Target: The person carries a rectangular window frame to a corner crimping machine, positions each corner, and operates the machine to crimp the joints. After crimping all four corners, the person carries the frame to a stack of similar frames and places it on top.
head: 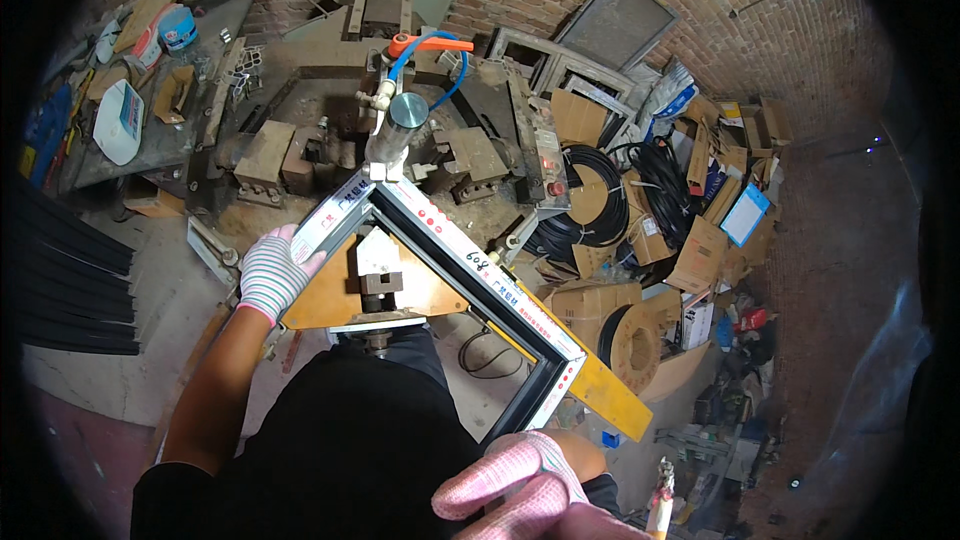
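My left hand (276,270), in a striped knit glove with pink edges, grips the left arm of a film-covered metal profile frame (480,270). One frame corner lies under the upright steel cylinder (409,112) of a corner-joining machine (375,90), between its clamp blocks. The frame's long side runs down to the right to a second corner. My right hand (525,487), in a pink glove, is close to the camera, in front of the frame's lower end. Its lower part is cut off. Right of it shows a cigarette (660,502) with a long ash; what holds it is hidden.
A side table (161,142) at the left carries a white jug (118,122) and a blue tub (178,28). Cardboard boxes (701,255), black coils (592,195) and a spool (636,345) crowd the right. A yellow bar (611,397) lies beneath the frame. Dark strips (75,285) lie left.
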Action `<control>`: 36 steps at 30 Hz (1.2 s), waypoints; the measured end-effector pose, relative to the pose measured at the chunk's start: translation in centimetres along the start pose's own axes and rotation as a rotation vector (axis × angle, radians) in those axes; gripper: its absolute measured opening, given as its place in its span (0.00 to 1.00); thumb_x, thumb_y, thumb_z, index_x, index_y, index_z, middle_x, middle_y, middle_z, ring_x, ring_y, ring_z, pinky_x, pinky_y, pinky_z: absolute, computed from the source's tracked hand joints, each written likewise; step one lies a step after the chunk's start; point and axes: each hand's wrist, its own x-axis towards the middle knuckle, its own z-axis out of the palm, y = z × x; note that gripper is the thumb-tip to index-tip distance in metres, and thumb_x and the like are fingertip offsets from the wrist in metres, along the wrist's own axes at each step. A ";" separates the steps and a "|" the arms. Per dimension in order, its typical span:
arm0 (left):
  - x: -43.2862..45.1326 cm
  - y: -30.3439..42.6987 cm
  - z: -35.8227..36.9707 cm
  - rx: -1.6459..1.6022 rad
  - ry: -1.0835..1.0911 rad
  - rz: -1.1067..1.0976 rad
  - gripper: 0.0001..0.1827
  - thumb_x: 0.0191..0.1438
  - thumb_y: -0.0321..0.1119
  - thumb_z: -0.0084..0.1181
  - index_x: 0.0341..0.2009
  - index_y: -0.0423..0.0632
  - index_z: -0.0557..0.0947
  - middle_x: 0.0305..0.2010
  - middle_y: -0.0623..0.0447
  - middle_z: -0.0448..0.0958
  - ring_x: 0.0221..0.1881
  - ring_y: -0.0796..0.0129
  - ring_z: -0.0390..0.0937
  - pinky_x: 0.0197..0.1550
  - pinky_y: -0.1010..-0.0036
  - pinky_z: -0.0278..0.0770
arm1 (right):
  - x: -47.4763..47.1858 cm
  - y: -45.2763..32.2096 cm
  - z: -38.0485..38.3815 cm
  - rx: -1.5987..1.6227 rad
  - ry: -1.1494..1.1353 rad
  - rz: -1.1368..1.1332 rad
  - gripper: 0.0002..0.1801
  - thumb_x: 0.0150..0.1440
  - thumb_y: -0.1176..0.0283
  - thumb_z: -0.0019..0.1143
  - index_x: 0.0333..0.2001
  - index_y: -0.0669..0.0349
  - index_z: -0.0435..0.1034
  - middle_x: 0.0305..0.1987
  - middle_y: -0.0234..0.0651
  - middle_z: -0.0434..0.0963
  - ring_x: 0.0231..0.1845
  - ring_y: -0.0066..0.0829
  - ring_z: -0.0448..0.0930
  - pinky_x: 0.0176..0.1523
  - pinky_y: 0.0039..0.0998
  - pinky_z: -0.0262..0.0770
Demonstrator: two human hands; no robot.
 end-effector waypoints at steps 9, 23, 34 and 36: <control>0.2 -0.3 0.3 0.011 -0.005 0.011 0.33 0.53 0.53 0.69 0.56 0.44 0.81 0.52 0.40 0.82 0.54 0.48 0.81 0.59 0.59 0.77 | -0.9 1.0 -0.8 -0.059 0.054 -0.033 0.37 0.67 0.56 0.55 0.73 0.63 0.56 0.63 0.54 0.69 0.56 0.49 0.80 0.59 0.49 0.79; 0.1 -0.2 0.9 0.037 0.033 -0.003 0.35 0.55 0.56 0.68 0.58 0.45 0.79 0.49 0.40 0.84 0.51 0.49 0.83 0.56 0.58 0.80 | -9.4 1.7 -7.0 -1.265 0.688 0.207 0.43 0.70 0.48 0.49 0.77 0.64 0.49 0.78 0.54 0.59 0.67 0.48 0.76 0.68 0.49 0.75; 0.8 -0.2 0.3 -0.032 -0.114 -0.106 0.38 0.55 0.52 0.70 0.65 0.44 0.76 0.49 0.40 0.86 0.50 0.51 0.85 0.55 0.62 0.81 | -64.7 -9.3 -19.2 -0.859 2.078 1.588 0.39 0.71 0.44 0.45 0.67 0.71 0.65 0.59 0.52 0.80 0.56 0.53 0.82 0.53 0.51 0.81; 1.0 -0.2 0.3 -0.068 -0.120 -0.090 0.38 0.55 0.52 0.70 0.64 0.44 0.76 0.49 0.40 0.86 0.50 0.51 0.85 0.55 0.62 0.81 | -68.3 -11.3 -16.9 -0.695 2.012 1.659 0.35 0.72 0.46 0.44 0.65 0.70 0.67 0.55 0.49 0.81 0.45 0.49 0.86 0.41 0.49 0.83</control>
